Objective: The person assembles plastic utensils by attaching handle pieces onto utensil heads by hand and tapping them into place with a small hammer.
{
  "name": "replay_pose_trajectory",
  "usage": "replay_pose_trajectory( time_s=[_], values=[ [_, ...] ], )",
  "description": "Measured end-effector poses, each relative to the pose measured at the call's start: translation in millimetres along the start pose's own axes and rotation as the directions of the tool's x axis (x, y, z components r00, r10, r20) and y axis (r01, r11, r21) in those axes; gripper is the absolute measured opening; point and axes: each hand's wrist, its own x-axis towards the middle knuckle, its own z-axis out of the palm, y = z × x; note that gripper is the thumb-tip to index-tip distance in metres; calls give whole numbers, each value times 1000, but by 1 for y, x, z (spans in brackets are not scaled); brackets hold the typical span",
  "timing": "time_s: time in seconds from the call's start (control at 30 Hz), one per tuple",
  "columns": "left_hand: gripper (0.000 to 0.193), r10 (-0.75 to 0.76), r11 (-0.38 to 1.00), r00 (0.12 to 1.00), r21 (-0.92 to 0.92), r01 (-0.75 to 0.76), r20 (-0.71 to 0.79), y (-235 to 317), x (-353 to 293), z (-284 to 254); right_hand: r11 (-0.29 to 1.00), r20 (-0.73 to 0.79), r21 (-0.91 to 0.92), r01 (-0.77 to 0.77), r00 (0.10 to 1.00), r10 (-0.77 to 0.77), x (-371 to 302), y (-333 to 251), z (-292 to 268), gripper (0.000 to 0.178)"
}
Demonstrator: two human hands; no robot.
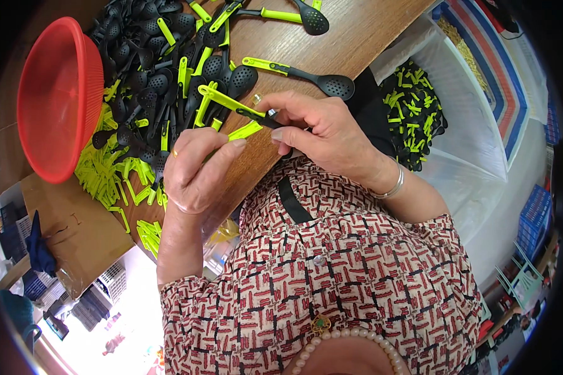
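Observation:
My right hand (325,131) is closed round the black shaft of a kitchen utensil whose lime-green handle (226,101) points up and left; its head is hidden by my fingers. My left hand (197,167) is held below that handle, thumb and fingers pinched. A loose lime-green handle piece (245,130) sticks out at its fingertips. Just beyond my right hand, a finished-looking black slotted spoon (336,86) with a green handle lies on the wooden table (350,37).
A heap of black slotted spoons (147,81) covers the table's left side, beside a pile of green handle pieces (100,178). A red plastic basin (53,100) stands at far left. On the right, a plastic-lined container (469,119) holds several green-handled utensils (413,119). A cardboard box (75,231) sits lower left.

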Motion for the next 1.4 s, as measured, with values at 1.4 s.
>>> replay_pose_trajectory(
  time_s=[1.4],
  values=[
    [25, -426, 870, 867, -147, 471, 259, -5, 22, 11, 989, 177, -29, -148, 973, 151, 1, -1, -4, 15]
  ],
)
